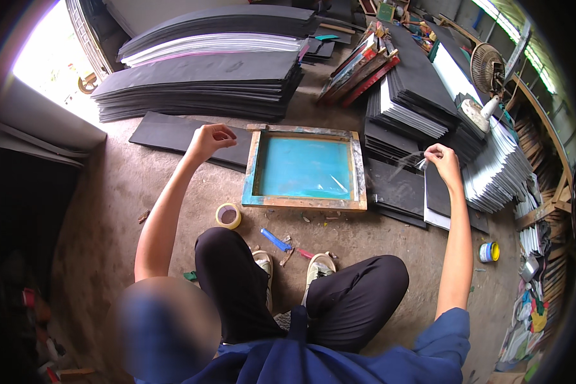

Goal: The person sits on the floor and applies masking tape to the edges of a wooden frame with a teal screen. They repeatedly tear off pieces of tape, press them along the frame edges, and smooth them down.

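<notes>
As right grip (445, 162) pinches, clear strip (404, 163) in it, trailing left

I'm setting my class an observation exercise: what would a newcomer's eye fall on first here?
Probably the bright turquoise panel inside its wooden frame, near the picture's centre. Next, perhaps, the right hand, raised to the frame's right, with a clear, filmy strip in its grip. Beyond, at upper left, stands a thick stack of dark sheets.
</notes>
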{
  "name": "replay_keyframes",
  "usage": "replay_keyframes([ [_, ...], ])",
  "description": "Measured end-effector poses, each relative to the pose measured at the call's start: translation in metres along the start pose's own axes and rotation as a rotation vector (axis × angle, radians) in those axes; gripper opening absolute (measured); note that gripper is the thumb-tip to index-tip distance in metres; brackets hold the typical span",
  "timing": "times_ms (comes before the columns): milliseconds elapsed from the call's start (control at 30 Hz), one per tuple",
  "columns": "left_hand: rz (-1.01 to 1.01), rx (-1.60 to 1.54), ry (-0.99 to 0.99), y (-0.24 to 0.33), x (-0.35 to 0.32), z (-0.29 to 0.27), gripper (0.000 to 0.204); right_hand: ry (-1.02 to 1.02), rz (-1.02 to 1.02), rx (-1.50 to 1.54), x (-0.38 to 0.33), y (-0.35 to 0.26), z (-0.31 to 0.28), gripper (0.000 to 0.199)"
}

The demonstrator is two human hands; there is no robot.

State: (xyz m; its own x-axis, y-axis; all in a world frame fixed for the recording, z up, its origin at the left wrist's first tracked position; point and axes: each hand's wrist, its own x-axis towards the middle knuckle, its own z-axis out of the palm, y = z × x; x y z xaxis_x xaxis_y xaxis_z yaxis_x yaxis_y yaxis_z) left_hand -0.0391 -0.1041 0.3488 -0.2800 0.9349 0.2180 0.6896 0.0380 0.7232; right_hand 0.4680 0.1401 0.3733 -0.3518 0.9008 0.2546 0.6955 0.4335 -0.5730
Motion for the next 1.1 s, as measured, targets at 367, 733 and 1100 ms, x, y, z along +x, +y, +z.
replay_keyframes([
  [367,0.112,-0.092,-0.088,0.029,0.026,0.095,0.037,0.021,-0.559,-0.561,-0.016,-0.166,-0.050,0.026],
  [733,0.577,-0.875,-0.306,0.179,0.054,0.130,0.055,0.025,-0.666,-0.625,-0.022,-0.240,-0.077,0.033],
  [1100,0.538,-1.049,-0.672,0.207,0.055,0.170,0.022,0.060,-0.582,-0.545,-0.023,-0.217,-0.104,0.035],
])
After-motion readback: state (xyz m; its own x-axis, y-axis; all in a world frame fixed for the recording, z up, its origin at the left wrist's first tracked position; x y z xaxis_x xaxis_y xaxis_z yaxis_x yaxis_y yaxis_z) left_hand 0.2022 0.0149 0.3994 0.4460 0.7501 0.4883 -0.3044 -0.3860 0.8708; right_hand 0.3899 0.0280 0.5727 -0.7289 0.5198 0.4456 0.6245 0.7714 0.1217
